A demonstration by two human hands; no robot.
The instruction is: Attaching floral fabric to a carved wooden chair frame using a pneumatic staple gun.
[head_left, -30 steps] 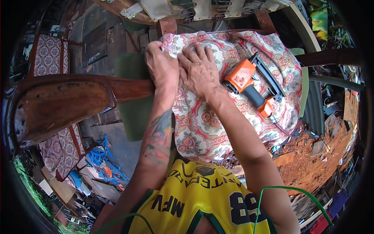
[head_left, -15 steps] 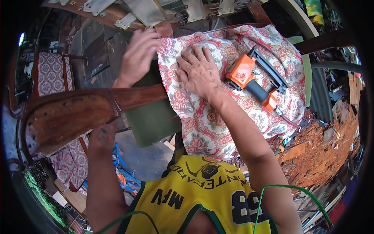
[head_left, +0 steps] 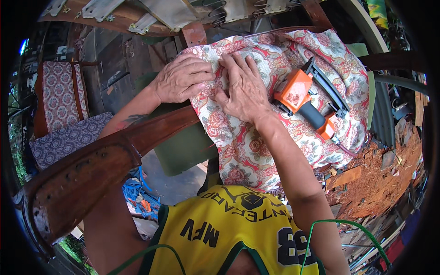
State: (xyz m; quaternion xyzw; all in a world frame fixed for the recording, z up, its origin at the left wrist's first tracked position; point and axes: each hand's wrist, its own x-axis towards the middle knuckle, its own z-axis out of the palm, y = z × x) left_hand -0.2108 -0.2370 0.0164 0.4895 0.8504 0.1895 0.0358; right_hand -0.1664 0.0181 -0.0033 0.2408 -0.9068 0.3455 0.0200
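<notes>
Floral upholstery fabric, red, white and grey, drapes over the seat of a wooden chair frame in front of me. At its left edge my left hand is closed, its fingers bent over the cloth and the thumb against the border. My right hand lies beside it on the fabric, fingers stretched forward and thumb out, pressing down on the cloth. An orange and black pneumatic staple gun rests on the fabric to the right of that hand, a thin hose at its handle end.
The carved wooden armrest crosses above my left forearm. Green material hangs under the fabric's left side. A frame with springs and pale straps stands at the far side. Patterned cushioned furniture is at left; reddish debris lies at right.
My left hand has come down rightward onto the fabric's left edge and closed there. My right hand stays on the cloth. The view has shifted slightly.
</notes>
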